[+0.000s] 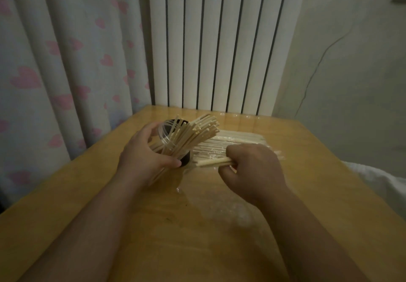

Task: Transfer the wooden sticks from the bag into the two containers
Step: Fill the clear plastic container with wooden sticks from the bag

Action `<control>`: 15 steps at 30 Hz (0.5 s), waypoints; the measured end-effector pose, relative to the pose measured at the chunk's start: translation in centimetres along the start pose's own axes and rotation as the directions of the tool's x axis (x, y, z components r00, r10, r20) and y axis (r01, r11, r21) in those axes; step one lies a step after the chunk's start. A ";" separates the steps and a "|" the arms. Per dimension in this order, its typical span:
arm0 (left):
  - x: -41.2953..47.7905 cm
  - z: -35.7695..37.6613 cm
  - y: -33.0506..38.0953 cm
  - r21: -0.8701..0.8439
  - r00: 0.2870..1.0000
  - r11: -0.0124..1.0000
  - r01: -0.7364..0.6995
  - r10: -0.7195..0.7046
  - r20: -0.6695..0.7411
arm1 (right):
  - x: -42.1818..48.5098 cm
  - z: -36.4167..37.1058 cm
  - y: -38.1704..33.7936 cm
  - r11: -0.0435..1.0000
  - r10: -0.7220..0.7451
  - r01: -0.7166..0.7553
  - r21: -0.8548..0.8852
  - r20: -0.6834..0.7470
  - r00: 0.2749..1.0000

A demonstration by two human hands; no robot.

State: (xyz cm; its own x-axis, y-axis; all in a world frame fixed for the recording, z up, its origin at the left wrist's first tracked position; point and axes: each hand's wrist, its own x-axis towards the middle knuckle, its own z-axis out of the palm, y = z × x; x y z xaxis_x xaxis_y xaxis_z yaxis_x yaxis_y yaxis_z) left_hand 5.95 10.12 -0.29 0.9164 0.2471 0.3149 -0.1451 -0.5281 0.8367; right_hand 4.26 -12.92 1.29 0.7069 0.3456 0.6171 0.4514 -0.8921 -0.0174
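Note:
My left hand (144, 150) grips a clear plastic container (165, 135), tilted toward the right, with several wooden sticks (197, 133) fanning out of its mouth. A dark second container (185, 159) sits just behind my left thumb, mostly hidden. My right hand (252, 169) pinches a small bundle of sticks (212, 162) whose ends point left toward the containers. Under and behind that hand lies the clear plastic bag (237, 142) with more sticks in it, flat on the wooden table (153, 226).
A white ribbed radiator (219, 40) stands behind the table's far edge. A curtain with pink hearts (55, 62) hangs at the left. White fabric (382, 180) lies past the table's right edge. A loose piece of clear plastic (219, 204) lies under my right wrist.

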 end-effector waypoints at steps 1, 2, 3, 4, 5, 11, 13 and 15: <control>0.0 0.0 0.0 -0.003 1.000 1.000 0.001 -0.001 0.007 | 0.0 0.1 0.0 0.999 -0.036 0.039 0.020 -0.127 0.991; -0.1 0.0 0.0 -0.006 1.000 1.000 0.000 0.000 0.015 | 0.0 0.4 0.1 0.997 -0.055 0.066 0.043 -0.226 0.973; -0.1 0.1 0.0 -0.010 1.000 1.000 -0.005 0.006 0.021 | -0.1 0.6 0.3 0.996 -0.062 0.079 0.048 -0.299 0.952; -0.2 0.2 0.0 -0.014 1.000 1.000 -0.012 0.012 0.026 | -0.1 0.8 0.4 0.996 -0.058 0.076 0.035 -0.363 0.930; -0.2 0.2 0.1 -0.017 0.999 1.000 -0.018 0.019 0.029 | 0.0 0.8 0.4 0.998 -0.037 0.051 0.021 -0.419 0.907; -0.5 0.3 0.2 0.000 0.997 0.999 -0.052 0.051 0.060 | -0.1 0.8 -0.3 0.921 0.248 -0.028 0.389 -0.530 0.811; -0.5 0.3 0.3 0.014 0.995 0.998 -0.059 0.058 0.076 | 0.1 1.0 -0.4 0.867 0.327 -0.017 0.498 -0.541 0.775; -0.5 0.2 0.3 0.036 0.993 0.997 -0.073 0.069 0.093 | 0.3 0.8 -0.5 0.806 0.400 -0.019 0.591 -0.521 0.754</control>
State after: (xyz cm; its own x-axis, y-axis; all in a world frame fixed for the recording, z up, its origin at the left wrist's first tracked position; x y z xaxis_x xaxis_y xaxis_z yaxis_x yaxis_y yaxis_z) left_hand 5.54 9.64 -0.28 0.9349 0.1329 0.3290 -0.1980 -0.5739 0.7946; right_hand 4.70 -12.16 0.80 0.4300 -0.2475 0.8682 0.6721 -0.5543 -0.4909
